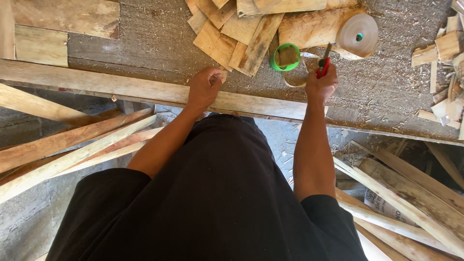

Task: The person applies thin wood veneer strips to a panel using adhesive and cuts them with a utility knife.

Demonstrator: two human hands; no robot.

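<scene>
My left hand [205,86] is curled over the near edge of the workbench, fingers closed on a small pale piece [221,75] that barely shows. A red-handled cutter [324,62] points up and away from my right hand [321,86], which grips it. Just beyond the cutter lie a green tape roll [285,57] and a large roll of brown veneer strip [356,36]. A curl of thin strip [294,81] lies between my hands. Thin wooden pieces [241,34] are piled further back.
A long plank [96,82] forms the sawdust-covered bench's [154,43] front edge. Loose wooden slats lean at the left [63,145] and right [411,198] of my body. Small offcuts [447,58] are heaped at the far right. Flat boards [43,29] lie at the back left.
</scene>
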